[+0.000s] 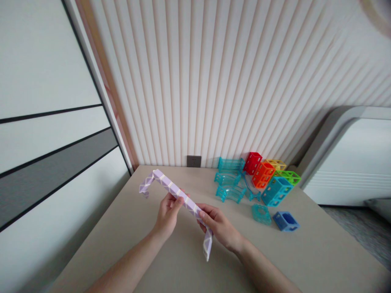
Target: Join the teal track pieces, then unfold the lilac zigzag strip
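A beige table point(171, 260) was set against a ribbed, pale wall point(232, 81) bearing a dark socket point(194, 161). White panels point(42, 122) with black lines were seen at left, a white cabinet point(351, 162) at right.

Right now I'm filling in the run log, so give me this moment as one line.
left hand: grips purple folding toy | right hand: grips same toy | toy: above table, ends bent | coloured blocks: beside, untouched
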A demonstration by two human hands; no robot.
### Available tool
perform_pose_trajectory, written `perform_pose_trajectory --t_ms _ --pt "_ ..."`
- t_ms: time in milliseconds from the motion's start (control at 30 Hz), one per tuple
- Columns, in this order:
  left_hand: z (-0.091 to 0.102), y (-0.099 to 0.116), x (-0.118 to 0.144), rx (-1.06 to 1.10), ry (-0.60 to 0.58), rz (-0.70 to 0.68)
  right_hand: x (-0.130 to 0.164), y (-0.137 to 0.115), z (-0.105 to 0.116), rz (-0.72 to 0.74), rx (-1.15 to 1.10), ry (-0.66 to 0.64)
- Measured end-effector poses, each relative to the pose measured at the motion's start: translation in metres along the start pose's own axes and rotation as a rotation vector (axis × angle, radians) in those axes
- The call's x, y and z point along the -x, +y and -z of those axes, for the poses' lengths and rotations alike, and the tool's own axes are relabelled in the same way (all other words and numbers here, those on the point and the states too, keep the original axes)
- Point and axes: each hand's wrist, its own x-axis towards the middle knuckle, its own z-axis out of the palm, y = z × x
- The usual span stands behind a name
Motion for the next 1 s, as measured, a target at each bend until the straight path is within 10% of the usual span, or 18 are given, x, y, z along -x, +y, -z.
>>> perform_pose_trajectory --t_ms 267,533,1000 --pt "-0.002 -0.001 -0.003 0.19 0.11 -0.11 -0.002 0.008 -0.002 -0.025 -0.297 0.104" --pt "-0.011 0.009 0.012 0.082 -0.271 0.019 0.001 0.004 -0.011 -0.008 -0.484 -0.018" --pt "-0.012 0.006 0.013 0.018 -0.102 -0.022 -0.003 0.015 -0.008 -0.006 -0.127 0.072"
